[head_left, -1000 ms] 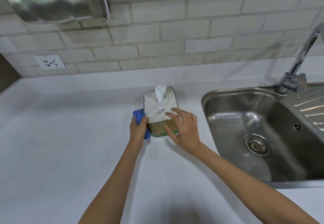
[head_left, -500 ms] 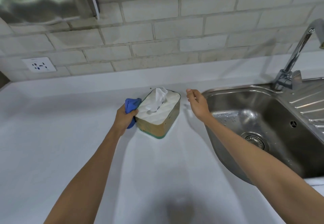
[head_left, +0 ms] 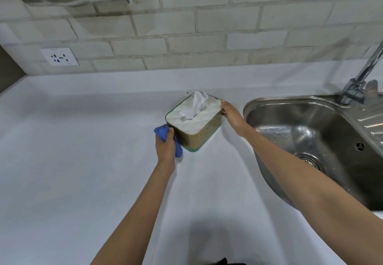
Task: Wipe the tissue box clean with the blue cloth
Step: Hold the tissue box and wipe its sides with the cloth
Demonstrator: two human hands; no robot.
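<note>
The tissue box (head_left: 195,129) stands on the white counter, turned at an angle, with a white lid, a tissue sticking up, and worn gold-brown sides with a green rim. My left hand (head_left: 165,145) grips the crumpled blue cloth (head_left: 162,133) and presses it against the box's near left side. My right hand (head_left: 231,114) rests flat against the box's far right corner, fingers together and steadying it.
A steel sink (head_left: 310,136) with a drain lies just right of the box, and a tap (head_left: 360,82) rises at its back. A wall socket (head_left: 59,57) sits in the tiled wall at left. The white counter (head_left: 83,150) spreads left and toward me.
My right hand left the lid, swung away to the right, then came back onto the box's far right corner. The box has turned to an angle. My left hand stays on its side with the cloth.
</note>
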